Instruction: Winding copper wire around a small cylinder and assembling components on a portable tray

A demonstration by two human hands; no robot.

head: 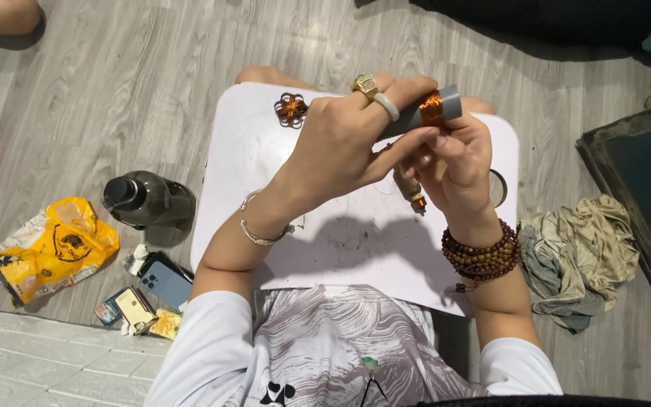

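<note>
Grey tube point(435, 109) wound with orange wire point(432, 108): held above the white worktop point(265, 162), left hand point(340, 143) fingers pinching its middle, right hand point(453, 162) fingers clenched beneath. Likely light, rigid; wire thin, easily kinked. Grip best on bare grey ends. Wire flower point(291, 109) lies beyond left fingers.

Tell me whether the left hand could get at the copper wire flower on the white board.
Probably yes: the copper wire flower lies bare on the white board beside the left hand, though that hand grips the grey tube.
</note>
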